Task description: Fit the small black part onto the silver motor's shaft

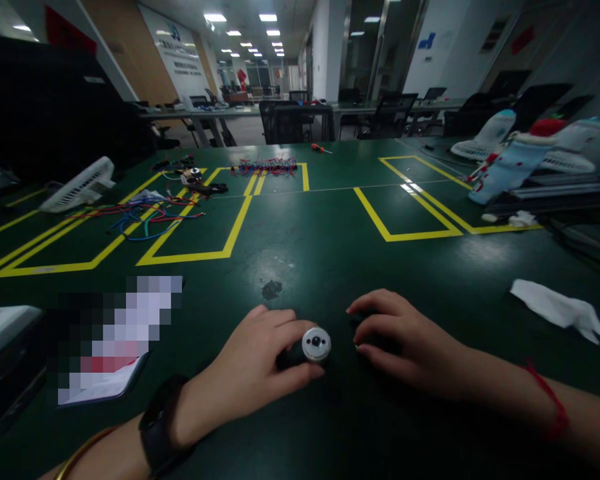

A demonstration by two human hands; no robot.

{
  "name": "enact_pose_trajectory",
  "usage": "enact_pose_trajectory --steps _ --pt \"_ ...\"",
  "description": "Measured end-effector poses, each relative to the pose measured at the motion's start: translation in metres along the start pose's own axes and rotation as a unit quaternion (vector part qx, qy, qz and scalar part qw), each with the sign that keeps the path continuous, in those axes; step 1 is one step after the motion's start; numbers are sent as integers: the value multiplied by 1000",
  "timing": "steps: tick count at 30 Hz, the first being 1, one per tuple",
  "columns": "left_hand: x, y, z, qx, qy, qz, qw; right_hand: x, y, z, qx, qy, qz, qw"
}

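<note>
Head view: on the bench [320,267] I watch the right hand [405,340], loosely open and apart from the left hand [263,350], which grips a dark cylinder [317,345], silver end exposed; a steady hold behind that end, I judge, serves best.

Wire tangle [267,167] nr org. screwdrvr [319,147]

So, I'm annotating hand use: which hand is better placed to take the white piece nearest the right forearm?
Probably the right hand: it lies nearer the white piece and no object shows in its grasp. The left hand holds a dark cylinder with a silver end.
</note>
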State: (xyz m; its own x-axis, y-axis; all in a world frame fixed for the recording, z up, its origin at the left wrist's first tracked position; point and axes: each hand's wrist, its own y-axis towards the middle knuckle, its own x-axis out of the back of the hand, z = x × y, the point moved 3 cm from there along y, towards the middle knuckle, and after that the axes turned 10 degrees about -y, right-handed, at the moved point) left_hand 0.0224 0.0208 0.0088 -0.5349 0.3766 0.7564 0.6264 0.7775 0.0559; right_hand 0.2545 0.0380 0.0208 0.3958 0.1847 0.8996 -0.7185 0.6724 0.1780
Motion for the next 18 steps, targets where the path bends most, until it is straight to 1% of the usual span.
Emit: enact_pose_trajectory --steps 3,8,13,16,18 --pt "0 0 1 1 -2 2 1000 -5 -5 -3 12 -4 0 1000" --pt "-1 -1 2 8 3 8 1000 -7 -4 -3 34 -26 2 999" --pt "-2 -1 2 2 0 8 1000 -9 -3 -3 32 -43 13 998" --pt "-2 -1 3 3 1 8 1000 -8 -3 -1 22 -29 29 999" --pt "-1 0 3 6 1 9 1000 -6 -3 -2 8 8 30 999"
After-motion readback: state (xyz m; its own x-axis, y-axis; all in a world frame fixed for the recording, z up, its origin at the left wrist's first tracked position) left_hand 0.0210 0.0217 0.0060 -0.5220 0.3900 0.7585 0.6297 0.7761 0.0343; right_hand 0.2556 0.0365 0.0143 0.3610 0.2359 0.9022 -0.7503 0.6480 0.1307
